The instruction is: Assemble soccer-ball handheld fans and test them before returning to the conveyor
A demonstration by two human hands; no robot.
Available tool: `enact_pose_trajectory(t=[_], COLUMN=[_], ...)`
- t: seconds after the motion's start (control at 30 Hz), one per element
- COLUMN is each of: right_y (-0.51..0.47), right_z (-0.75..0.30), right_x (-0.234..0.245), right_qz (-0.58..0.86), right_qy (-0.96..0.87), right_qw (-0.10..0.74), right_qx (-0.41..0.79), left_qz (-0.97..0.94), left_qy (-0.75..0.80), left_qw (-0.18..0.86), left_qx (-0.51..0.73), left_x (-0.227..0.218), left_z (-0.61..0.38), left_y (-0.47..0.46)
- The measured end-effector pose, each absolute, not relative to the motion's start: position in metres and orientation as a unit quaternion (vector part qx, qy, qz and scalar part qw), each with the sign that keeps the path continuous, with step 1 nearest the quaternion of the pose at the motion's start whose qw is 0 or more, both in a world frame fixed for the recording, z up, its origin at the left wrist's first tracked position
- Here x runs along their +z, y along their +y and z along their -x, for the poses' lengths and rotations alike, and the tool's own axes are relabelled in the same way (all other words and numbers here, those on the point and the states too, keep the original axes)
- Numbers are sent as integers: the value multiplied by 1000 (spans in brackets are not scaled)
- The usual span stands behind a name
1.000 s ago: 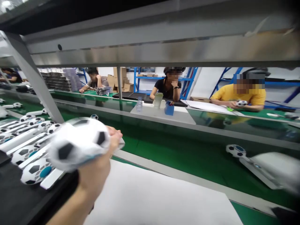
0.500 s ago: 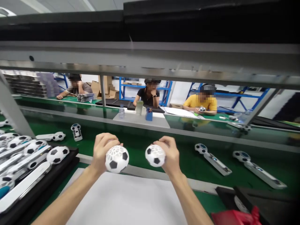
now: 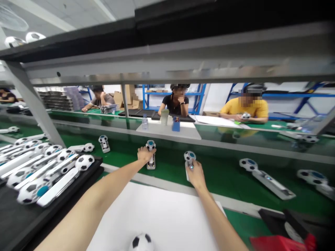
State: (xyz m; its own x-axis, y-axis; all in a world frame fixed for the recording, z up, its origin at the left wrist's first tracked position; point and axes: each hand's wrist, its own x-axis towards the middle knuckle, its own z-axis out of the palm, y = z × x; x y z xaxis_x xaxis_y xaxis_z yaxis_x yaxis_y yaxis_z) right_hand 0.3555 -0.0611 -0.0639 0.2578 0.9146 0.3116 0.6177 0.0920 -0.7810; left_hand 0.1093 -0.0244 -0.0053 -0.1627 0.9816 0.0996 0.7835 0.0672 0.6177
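Both my arms reach forward over the white sheet [image 3: 162, 216] onto the green belt [image 3: 222, 174]. My left hand [image 3: 144, 153] rests closed on a white handle piece with a football-pattern head [image 3: 151, 153]. A second such piece [image 3: 188, 157] lies on the belt under my right hand [image 3: 195, 174], whose fingers close around its handle. Near the bottom edge, a football-pattern ball [image 3: 141, 242] sits on the white sheet, touched by neither hand.
A black tray [image 3: 65, 198] at left holds several finished football-head pieces. More pieces [image 3: 263, 174] lie along the belt to the right. A red item [image 3: 280, 242] is at bottom right. Three people sit at the far bench beyond a metal rail [image 3: 167, 69].
Half a second ago each hand held a football ball over the sheet. Now both hands have reached out to pieces lying on the belt, and one ball lies on the sheet.
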Motion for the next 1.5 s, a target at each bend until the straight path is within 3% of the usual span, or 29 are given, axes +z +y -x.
enact_pose_trajectory(t=[0.17, 0.33, 0.57, 0.63, 0.8, 0.9, 1.07, 1.13, 1.27, 1.5], right_y=[-58, -71, -175, -195, -188, -184, -193, -196, -198, -195], right_z=[-355, -345, -273, -251, -187, -133, -73, -66, -65, -62], right_x=[-71, -24, 49, 47, 25, 13, -3, -9, -17, -22], right_qz=[683, 682, 381, 309, 254, 171, 79, 64, 52, 82], right_qy=[-611, -638, -841, -876, -915, -944, -973, -978, -983, -980], right_qw=[371, 316, 102, 64, 76, 25, -39, -44, -48, -28], right_qx=[153, 167, 370, 365, 305, 281, 215, 192, 169, 180], left_qz=[-656, -696, -770, -787, -831, -857, -849, -828, -770, -714], left_qy=[727, 706, 636, 612, 536, 490, 484, 523, 629, 687], left_qw=[89, 20, 42, 69, 131, 128, 102, 108, 104, 81], left_qx=[185, 129, 23, -12, -71, -100, -188, -170, 10, 105], left_x=[3, 42, 74, 81, 97, 102, 74, 45, -9, -16], left_z=[-80, -12, 17, 9, -14, -23, -23, -19, -16, -26], left_y=[-25, -53, -108, -136, -258, -333, -400, -409, -415, -401])
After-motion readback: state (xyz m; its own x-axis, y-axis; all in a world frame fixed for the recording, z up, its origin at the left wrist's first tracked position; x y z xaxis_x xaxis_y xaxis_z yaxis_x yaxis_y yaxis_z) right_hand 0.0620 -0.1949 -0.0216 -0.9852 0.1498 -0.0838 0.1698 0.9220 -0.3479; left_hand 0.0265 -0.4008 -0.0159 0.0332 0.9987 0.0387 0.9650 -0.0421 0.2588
